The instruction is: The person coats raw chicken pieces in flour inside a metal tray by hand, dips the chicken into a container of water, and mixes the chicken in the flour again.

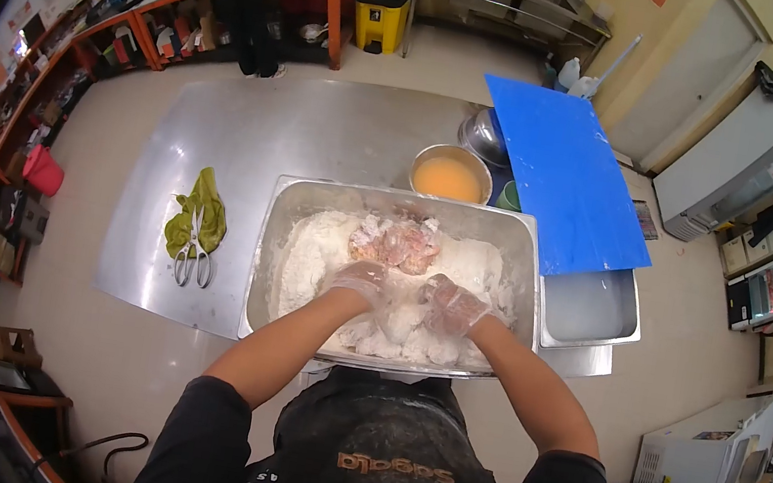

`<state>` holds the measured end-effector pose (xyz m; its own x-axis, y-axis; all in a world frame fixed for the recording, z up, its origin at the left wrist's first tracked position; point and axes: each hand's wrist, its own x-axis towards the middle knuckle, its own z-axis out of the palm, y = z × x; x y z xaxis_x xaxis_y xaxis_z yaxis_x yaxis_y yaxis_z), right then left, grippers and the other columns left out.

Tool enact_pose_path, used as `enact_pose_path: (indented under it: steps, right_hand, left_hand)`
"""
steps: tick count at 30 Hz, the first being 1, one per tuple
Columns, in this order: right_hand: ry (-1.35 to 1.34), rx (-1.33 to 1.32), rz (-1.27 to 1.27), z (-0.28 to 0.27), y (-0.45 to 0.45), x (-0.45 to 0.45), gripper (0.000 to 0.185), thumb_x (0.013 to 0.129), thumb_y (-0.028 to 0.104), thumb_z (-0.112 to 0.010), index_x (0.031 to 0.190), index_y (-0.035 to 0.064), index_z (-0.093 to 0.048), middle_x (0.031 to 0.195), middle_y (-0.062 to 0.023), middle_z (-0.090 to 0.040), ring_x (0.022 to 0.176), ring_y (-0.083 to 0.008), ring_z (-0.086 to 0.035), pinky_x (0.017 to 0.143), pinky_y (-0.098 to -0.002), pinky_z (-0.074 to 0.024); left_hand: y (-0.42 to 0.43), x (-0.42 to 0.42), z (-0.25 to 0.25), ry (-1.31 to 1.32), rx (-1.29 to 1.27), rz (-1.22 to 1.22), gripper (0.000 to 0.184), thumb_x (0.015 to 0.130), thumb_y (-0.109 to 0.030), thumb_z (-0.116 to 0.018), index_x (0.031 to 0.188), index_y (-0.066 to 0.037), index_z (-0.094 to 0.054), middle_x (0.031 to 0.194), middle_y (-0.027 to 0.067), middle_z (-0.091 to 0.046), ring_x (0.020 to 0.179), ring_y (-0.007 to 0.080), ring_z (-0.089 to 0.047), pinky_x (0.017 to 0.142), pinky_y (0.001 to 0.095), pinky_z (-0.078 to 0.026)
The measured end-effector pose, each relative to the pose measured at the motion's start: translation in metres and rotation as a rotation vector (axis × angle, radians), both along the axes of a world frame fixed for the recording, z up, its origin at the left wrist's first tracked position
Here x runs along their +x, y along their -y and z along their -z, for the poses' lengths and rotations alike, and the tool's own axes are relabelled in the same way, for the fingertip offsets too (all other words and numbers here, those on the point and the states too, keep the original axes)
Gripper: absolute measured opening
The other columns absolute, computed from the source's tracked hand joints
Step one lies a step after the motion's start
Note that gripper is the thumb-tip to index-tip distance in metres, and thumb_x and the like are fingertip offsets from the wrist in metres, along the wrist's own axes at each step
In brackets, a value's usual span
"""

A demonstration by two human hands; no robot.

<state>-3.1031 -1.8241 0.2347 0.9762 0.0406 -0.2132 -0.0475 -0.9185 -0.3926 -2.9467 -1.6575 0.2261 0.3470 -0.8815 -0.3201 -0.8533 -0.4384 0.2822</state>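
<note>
A deep metal pan of white flour stands in front of me. Raw, pinkish meat pieces, probably chicken, lie heaped toward its far side, partly dusted. Flour-coated pieces lie nearer to me. My left hand, in a clear plastic glove, is down in the flour just below the raw heap, its fingertips hidden. Close by on the right, my gloved right hand has its fingers curled down into the flour; whatever lies under them is covered.
Beyond the pan is a bowl of orange liquid. A blue board leans over a second pan at right. Scissors rest on a green cloth at left. Someone in dark clothes stands at the back counter.
</note>
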Motion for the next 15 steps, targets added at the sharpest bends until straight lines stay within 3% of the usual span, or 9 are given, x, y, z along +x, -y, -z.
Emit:
enact_pose_path:
  steps: [2,6,8,9,11,15]
  right_hand:
    - [-0.089,-0.043,-0.079,-0.019,-0.002,0.003,0.041,0.072,0.025,-0.066,0.109,0.0085,-0.057,0.1,-0.0223,-0.056,0.094,-0.0387,-0.06,0.08,-0.0427,-0.0501]
    - [-0.228,-0.103,-0.001,-0.062,-0.012,0.003,0.04,0.074,0.027,-0.066,0.108,0.0083,-0.058,0.1,-0.0212,-0.059,0.093,-0.0371,-0.061,0.079,-0.043,-0.0504]
    - [-0.138,-0.04,-0.082,-0.058,-0.007,0.005,0.038,0.075,0.031,-0.064,0.105,0.0075,-0.059,0.096,-0.0202,-0.063,0.088,-0.0359,-0.063,0.077,-0.0435,-0.0505]
    - [-0.138,-0.035,-0.083,-0.067,-0.01,0.01,0.038,0.075,0.031,-0.064,0.105,0.0075,-0.059,0.096,-0.0202,-0.063,0.088,-0.0359,-0.063,0.077,-0.0435,-0.0505]
    - [-0.219,-0.147,-0.007,-0.101,-0.021,0.026,0.036,0.077,0.033,-0.064,0.101,0.0068,-0.062,0.092,-0.02,-0.065,0.084,-0.0354,-0.064,0.075,-0.0438,-0.0503]
    - [-0.148,-0.065,-0.064,-0.108,-0.028,0.022,0.032,0.076,0.031,-0.064,0.096,0.0061,-0.064,0.086,-0.0211,-0.066,0.082,-0.0362,-0.064,0.076,-0.0433,-0.0501]
  left_hand:
    - [-0.01,0.0,-0.025,-0.055,0.096,0.009,0.034,0.085,-0.031,-0.049,0.103,-0.008,-0.066,0.11,0.0153,-0.063,0.103,0.0276,-0.06,0.089,0.0357,-0.046]
    - [-0.021,-0.002,-0.045,-0.052,0.112,-0.082,0.035,0.086,-0.029,-0.046,0.105,-0.006,-0.064,0.108,0.0164,-0.063,0.105,0.0285,-0.058,0.09,0.0356,-0.045]
    - [-0.025,0.006,-0.036,0.132,0.21,0.256,0.036,0.089,-0.027,-0.042,0.107,-0.002,-0.062,0.108,0.0184,-0.063,0.105,0.03,-0.058,0.09,0.0355,-0.045]
    - [-0.023,0.001,-0.043,0.131,0.215,0.256,0.036,0.089,-0.027,-0.042,0.107,-0.002,-0.062,0.108,0.0184,-0.063,0.105,0.03,-0.058,0.09,0.0355,-0.045]
    - [-0.015,-0.011,-0.067,-0.061,0.165,0.022,0.036,0.09,-0.022,-0.039,0.109,0.0,-0.06,0.11,0.0189,-0.062,0.108,0.0297,-0.057,0.092,0.0358,-0.044]
    - [-0.016,-0.016,-0.08,-0.025,0.137,0.05,0.034,0.089,-0.021,-0.039,0.109,-0.002,-0.06,0.109,0.0187,-0.062,0.106,0.0297,-0.057,0.091,0.0364,-0.045]
